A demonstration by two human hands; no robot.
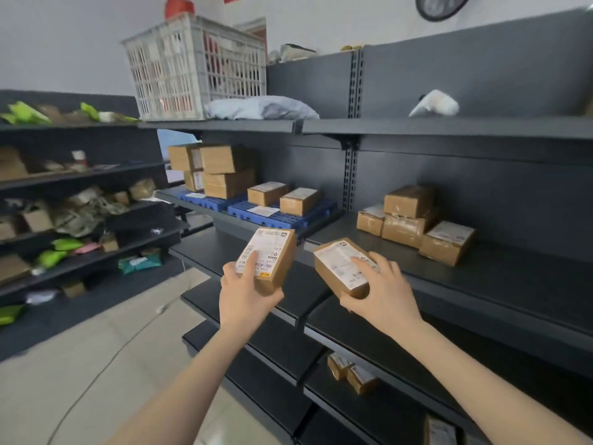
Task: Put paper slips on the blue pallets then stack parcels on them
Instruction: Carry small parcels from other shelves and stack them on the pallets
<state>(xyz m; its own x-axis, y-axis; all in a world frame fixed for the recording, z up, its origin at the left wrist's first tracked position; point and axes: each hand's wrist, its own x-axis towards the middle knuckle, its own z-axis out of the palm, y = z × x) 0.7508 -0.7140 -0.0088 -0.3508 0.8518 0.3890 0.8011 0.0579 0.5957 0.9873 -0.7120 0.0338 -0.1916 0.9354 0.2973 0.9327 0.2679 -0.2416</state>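
Observation:
My left hand (245, 292) grips a small brown parcel (276, 261) with a white label, held in front of the shelf edge. My right hand (378, 290) grips a second labelled brown parcel (337, 268) beside it. On the middle shelf lie two blue pallets. The near pallet (288, 216) carries a white paper slip (263, 211) and two small parcels (282, 198). The far pallet (205, 200) has a slip (195, 195) and a stack of several boxes (218, 170).
A pile of loose parcels (414, 220) sits on the same shelf to the right. A white crate (192, 65) and grey bags (260, 107) are on the top shelf. Two small boxes (353, 372) lie on a lower shelf. Cluttered shelving (73, 203) stands at left.

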